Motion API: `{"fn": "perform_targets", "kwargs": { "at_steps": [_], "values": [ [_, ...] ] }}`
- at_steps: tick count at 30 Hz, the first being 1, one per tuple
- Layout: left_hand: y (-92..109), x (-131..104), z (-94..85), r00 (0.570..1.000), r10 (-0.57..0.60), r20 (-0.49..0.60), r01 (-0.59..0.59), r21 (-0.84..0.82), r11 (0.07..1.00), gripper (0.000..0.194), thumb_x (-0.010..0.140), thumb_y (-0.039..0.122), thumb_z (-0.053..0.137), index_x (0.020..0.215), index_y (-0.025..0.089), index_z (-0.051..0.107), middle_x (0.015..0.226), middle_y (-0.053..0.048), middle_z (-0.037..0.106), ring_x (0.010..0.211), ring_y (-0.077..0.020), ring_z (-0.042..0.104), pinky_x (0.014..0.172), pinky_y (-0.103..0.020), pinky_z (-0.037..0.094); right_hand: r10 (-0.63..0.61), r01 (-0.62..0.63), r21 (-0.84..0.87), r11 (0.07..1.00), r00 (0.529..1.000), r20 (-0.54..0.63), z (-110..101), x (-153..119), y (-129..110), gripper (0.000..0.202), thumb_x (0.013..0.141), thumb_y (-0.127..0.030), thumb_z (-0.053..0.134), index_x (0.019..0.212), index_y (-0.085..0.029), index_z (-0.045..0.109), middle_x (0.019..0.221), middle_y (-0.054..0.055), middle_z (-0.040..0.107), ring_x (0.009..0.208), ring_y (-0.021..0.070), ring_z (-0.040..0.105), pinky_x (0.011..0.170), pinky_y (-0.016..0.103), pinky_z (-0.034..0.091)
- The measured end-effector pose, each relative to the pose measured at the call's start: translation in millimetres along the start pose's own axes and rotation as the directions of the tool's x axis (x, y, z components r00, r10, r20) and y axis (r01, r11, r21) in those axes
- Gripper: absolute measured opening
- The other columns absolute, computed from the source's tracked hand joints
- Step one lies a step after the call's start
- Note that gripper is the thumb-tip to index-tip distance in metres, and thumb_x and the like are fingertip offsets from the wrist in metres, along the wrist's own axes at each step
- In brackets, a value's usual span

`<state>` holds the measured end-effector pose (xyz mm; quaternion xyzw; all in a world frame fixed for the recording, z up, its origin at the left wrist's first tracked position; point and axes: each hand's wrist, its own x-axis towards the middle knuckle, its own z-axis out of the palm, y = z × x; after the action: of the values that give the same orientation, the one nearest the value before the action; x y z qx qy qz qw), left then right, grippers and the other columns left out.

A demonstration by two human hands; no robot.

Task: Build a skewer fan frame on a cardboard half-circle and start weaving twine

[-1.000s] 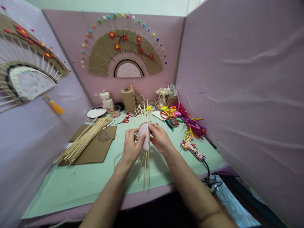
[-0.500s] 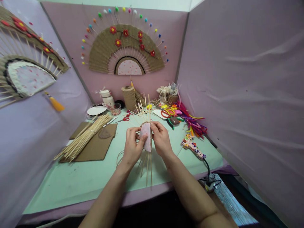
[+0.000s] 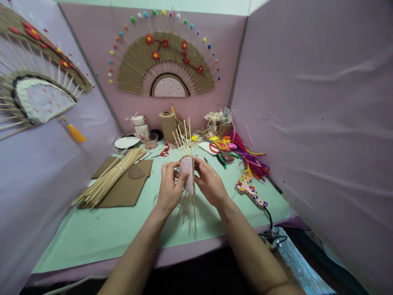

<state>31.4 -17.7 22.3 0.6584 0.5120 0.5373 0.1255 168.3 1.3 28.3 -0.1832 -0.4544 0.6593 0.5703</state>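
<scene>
A pinkish half-round piece (image 3: pixel 187 174) with a brown cord edge is held upright above the table's middle. Several thin sticks (image 3: pixel 189 133) stick out of its top and bottom. My left hand (image 3: pixel 172 180) grips its left side, thumb on the pink face and fingers behind. At its right edge my right hand (image 3: pixel 208 178) has its fingers closed around the rim near the sticks; some fingertips are hidden behind it. A loop of cord hangs by my left wrist.
A bundle of sticks (image 3: pixel 115 176) lies on cardboard (image 3: pixel 139 188) at left. A patterned glue gun (image 3: pixel 251 191) rests at right. Behind are red scissors (image 3: pixel 164 152), a twine spool (image 3: pixel 168 128), a white jar (image 3: pixel 140 128) and colored pipe cleaners (image 3: pixel 250 159). A finished fan (image 3: pixel 132 69) hangs behind.
The half-round piece has tilted slightly and sits a little further left. My right hand's fingers have spread somewhat along its edge. The view has shifted slightly.
</scene>
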Motion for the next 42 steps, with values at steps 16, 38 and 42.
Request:
{"fn": "perform_targets", "kwargs": {
  "at_steps": [16, 38, 42],
  "values": [
    [24.7, -5.6, 2.4, 0.989, 0.144, -0.041, -0.138, 0.131, 0.982, 0.027, 0.091, 0.031, 0.057, 0.116, 0.02, 0.053, 0.113, -0.009, 0.049, 0.097, -0.0184, 0.053, 0.078, -0.031, 0.051, -0.151, 0.135, -0.13, 0.982, 0.981, -0.121, -5.7, -12.3, 0.6, 0.038, 0.077, -0.034, 0.075, 0.112, -0.023, 0.065, 0.114, 0.005, 0.069, 0.108, 0.022, 0.062, 0.1, 0.038, 0.046],
    [1.5, 17.2, -116.3, 0.966, -0.257, 0.011, 0.185, 0.665, 0.723, 0.032, 0.086, 0.038, 0.043, 0.097, 0.021, 0.067, 0.089, -0.008, 0.073, 0.08, -0.0246, 0.065, 0.068, -0.032, 0.045, -0.282, 0.239, -0.158, 0.958, 0.878, -0.386, -11.0, -16.8, -14.6, 0.034, 0.076, -0.029, 0.069, 0.108, -0.021, 0.066, 0.107, 0.005, 0.07, 0.098, 0.0192, 0.062, 0.092, 0.036, 0.049],
    [1.9, 5.7, -136.4, 0.942, -0.336, -0.013, 0.294, 0.515, 0.805, 0.035, 0.087, 0.043, 0.043, 0.099, 0.022, 0.068, 0.076, -0.004, 0.07, 0.067, -0.0207, 0.064, 0.063, -0.029, 0.048, -0.313, 0.256, -0.19, 0.948, 0.858, -0.406, -14.0, -13.9, -17.6, 0.035, 0.075, -0.031, 0.069, 0.109, -0.021, 0.065, 0.109, 0.006, 0.069, 0.101, 0.0197, 0.062, 0.094, 0.038, 0.048]
  ]
}}
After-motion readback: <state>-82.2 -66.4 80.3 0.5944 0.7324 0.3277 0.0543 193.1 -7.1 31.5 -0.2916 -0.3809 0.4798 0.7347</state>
